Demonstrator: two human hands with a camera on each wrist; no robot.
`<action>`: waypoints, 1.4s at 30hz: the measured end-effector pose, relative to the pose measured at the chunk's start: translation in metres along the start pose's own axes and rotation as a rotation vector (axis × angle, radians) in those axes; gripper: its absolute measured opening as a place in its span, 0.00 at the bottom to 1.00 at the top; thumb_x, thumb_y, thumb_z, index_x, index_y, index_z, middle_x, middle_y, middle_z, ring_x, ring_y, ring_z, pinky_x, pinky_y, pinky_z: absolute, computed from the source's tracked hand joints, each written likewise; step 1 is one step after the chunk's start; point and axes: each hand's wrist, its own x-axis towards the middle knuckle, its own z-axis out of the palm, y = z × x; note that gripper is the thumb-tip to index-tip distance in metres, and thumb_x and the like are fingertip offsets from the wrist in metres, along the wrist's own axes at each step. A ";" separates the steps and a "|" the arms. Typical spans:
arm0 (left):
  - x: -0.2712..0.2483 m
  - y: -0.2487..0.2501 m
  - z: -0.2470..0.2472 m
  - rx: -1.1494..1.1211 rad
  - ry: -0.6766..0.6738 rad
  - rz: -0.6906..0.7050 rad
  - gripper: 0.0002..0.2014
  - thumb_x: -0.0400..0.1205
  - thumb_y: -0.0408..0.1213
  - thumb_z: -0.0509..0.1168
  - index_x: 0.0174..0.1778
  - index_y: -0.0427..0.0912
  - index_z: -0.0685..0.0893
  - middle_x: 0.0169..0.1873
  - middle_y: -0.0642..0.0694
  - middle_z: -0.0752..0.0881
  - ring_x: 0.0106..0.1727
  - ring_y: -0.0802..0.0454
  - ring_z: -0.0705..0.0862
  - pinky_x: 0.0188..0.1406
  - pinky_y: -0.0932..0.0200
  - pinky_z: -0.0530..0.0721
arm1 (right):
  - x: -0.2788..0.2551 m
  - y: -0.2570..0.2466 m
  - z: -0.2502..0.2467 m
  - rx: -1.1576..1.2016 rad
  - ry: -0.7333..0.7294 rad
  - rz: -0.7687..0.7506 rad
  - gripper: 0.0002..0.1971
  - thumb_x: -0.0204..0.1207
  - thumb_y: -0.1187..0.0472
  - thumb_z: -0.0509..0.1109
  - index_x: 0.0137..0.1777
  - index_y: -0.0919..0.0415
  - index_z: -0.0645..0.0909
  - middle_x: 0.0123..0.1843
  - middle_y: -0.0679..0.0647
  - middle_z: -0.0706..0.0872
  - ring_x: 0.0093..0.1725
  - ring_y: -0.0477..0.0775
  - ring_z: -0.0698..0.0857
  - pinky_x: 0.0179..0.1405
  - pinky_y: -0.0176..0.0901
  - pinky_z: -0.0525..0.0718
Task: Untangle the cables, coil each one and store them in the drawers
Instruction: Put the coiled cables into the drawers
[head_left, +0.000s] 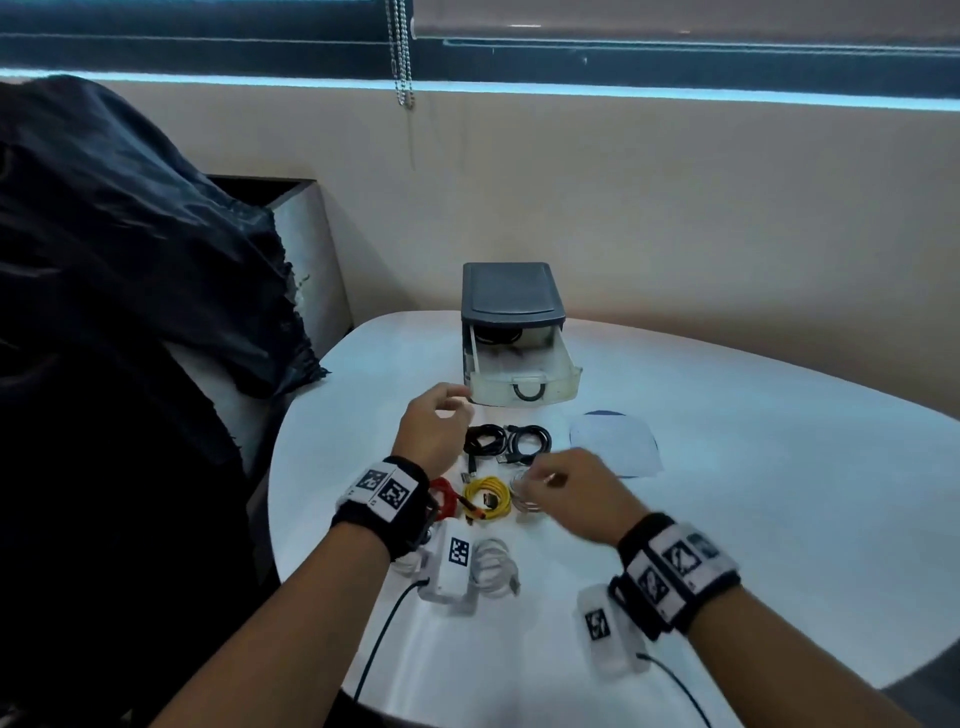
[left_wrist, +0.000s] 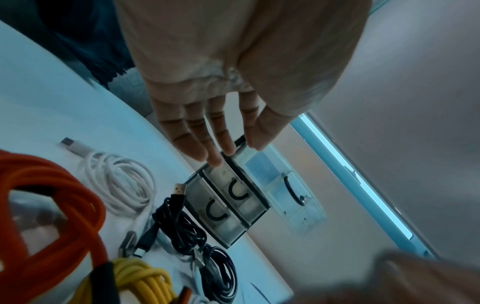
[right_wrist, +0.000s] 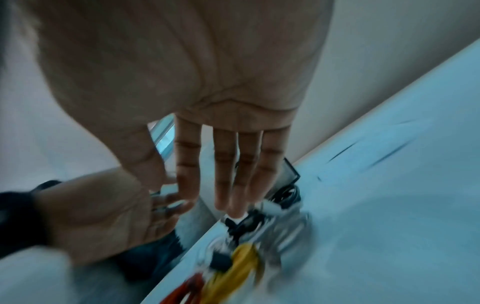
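A dark drawer unit (head_left: 511, 299) stands at the back of the white table (head_left: 753, 467), its top drawer (head_left: 524, 387) pulled out with a dark cable inside. In front lie two black coils (head_left: 506, 440), a red coil (head_left: 443, 493), a yellow coil (head_left: 491, 496), a clear coil (head_left: 522, 503) and white coils (head_left: 493, 564). My left hand (head_left: 439, 418) hovers by the drawer's left front corner, fingers straight and empty (left_wrist: 233, 152). My right hand (head_left: 563, 483) is blurred above the clear coil, fingers straight, holding nothing (right_wrist: 197, 191).
A pale blue-edged disc (head_left: 615, 441) lies right of the black coils. Two white marker boxes (head_left: 452, 566) (head_left: 602, 629) with leads sit near the front edge. A dark cloth (head_left: 130, 260) covers a chair at the left. The wall is close behind the unit.
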 end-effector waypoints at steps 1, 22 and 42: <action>0.002 0.001 0.002 0.036 0.005 0.017 0.07 0.84 0.38 0.65 0.55 0.53 0.86 0.55 0.51 0.84 0.50 0.52 0.85 0.47 0.60 0.78 | 0.015 0.005 -0.005 -0.045 0.078 0.026 0.11 0.82 0.51 0.68 0.43 0.56 0.86 0.44 0.47 0.89 0.45 0.48 0.87 0.50 0.47 0.85; 0.046 0.035 0.016 0.114 -0.003 0.055 0.16 0.84 0.41 0.64 0.68 0.53 0.84 0.68 0.46 0.84 0.65 0.40 0.84 0.67 0.46 0.82 | 0.034 0.060 -0.064 -0.427 0.012 0.169 0.06 0.85 0.53 0.63 0.55 0.51 0.81 0.53 0.51 0.84 0.48 0.55 0.83 0.50 0.50 0.81; 0.056 0.035 0.013 0.030 -0.213 -0.063 0.35 0.83 0.28 0.61 0.85 0.54 0.60 0.41 0.62 0.71 0.46 0.48 0.82 0.49 0.43 0.89 | 0.137 -0.035 -0.066 -0.777 0.104 0.014 0.11 0.74 0.48 0.72 0.52 0.50 0.86 0.52 0.51 0.89 0.52 0.57 0.87 0.46 0.45 0.83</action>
